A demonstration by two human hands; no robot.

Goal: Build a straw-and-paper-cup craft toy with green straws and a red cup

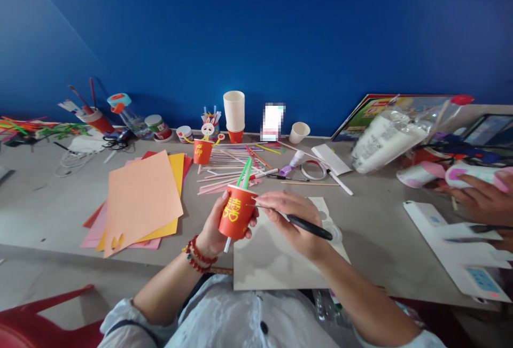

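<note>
My left hand (214,230) is wrapped round a red paper cup (237,213) with yellow characters. Green and white straws (246,172) stick up out of the cup, and a white straw end pokes out below it. Closed round a black-handled tool (308,226), my right hand (294,217) is at the cup's right side. The tool's thin metal tip touches or nearly touches the cup wall just below the rim. Beneath my right hand lies a white sheet (276,262) with round cut-outs near its far edge.
Coloured paper sheets (144,198) lie at left. Behind the cup are scattered straws (228,163), a rabbit-decorated cup (202,152), stacked cups (234,110) and a tape roll (313,170). Another person's hand (476,198) holds a painted cup at right, near a white device (444,252).
</note>
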